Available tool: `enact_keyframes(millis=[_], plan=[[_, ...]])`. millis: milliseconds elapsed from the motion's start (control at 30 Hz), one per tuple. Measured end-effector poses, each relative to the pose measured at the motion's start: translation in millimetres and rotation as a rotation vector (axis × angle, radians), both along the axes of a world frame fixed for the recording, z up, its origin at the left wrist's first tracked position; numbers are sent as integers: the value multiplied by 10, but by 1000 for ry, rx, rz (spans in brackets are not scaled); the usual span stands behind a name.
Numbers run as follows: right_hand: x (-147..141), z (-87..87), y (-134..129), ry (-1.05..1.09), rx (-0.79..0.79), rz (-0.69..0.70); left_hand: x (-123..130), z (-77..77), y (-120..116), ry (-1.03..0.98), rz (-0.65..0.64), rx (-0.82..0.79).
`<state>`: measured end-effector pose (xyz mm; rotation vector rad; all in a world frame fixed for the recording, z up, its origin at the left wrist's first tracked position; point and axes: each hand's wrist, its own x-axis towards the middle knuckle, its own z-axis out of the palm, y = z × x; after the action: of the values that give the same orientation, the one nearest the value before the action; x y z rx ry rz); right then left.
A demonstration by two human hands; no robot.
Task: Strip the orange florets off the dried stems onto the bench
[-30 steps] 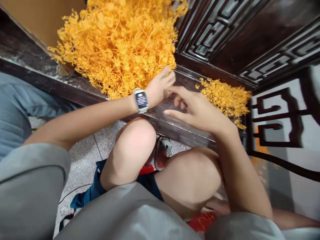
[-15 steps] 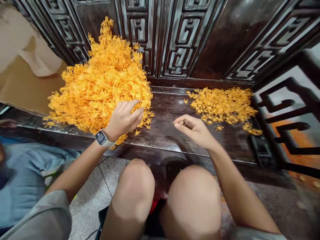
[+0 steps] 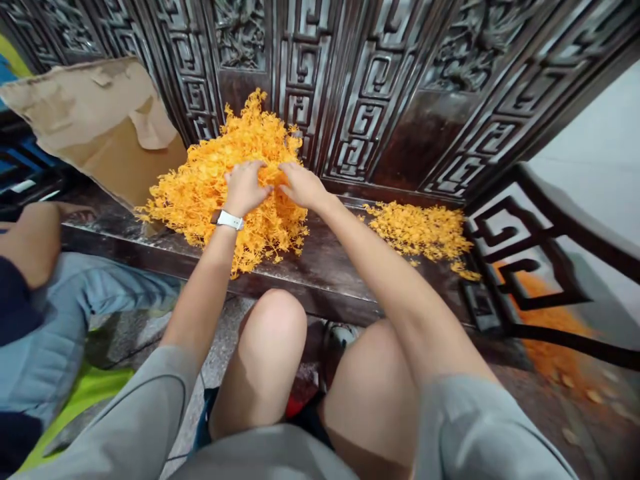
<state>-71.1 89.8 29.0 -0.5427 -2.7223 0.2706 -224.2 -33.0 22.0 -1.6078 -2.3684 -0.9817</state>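
Note:
A tall heap of bright orange, branching plastic-looking flower pieces stands on a dark wooden bench. My left hand, with a pale-banded watch on the wrist, rests against the heap's upper front. Its thumb and fingers are apart. Facing it, my right hand reaches across to the heap's right side, its fingertips and thumb also apart around orange pieces. Nothing can be made out as gripped in either hand. A smaller, flatter spread of loose orange pieces lies farther right on the bench.
The dark bench has a carved back panel and an openwork armrest at right. A torn cardboard sheet leans at left. Another person's leg in jeans is close on the left. A dark phone-like object lies near the armrest.
My right hand has moved left from the bench between the two piles to the big heap. My left hand has shifted higher on the heap. The view has tilted and pulled back.

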Motion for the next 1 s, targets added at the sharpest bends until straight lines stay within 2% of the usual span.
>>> enact_keyframes(millis=[67,200,300,400,467,533,667,767,867,1000], plan=[[-98,-81,78,-4,-24,-65,-34,-132,44,-54,-29,104],[13,-125,175,232,-137,-100,-209,-377,116,-172,11,249],[137,-2,191,299,-189,-62,-302,-518,129,-203,65,274],[244,179,226,368,-197,-61,-376,-595,95,-189,-6,225],[362,301,297,474,-207,-81,-469,-612,48,-208,-68,184],[546,415,393,610,-219,-101,-592,-608,-6,-205,-71,135],[1036,574,462,768,-217,-114,-756,-558,-50,-111,54,-2],[1337,559,317,771,-206,-118,-704,-517,5,-40,98,-63],[1524,447,140,812,-162,-169,-592,-504,68,24,129,-73],[1850,389,124,843,-113,-239,-567,-518,68,54,154,-136]])
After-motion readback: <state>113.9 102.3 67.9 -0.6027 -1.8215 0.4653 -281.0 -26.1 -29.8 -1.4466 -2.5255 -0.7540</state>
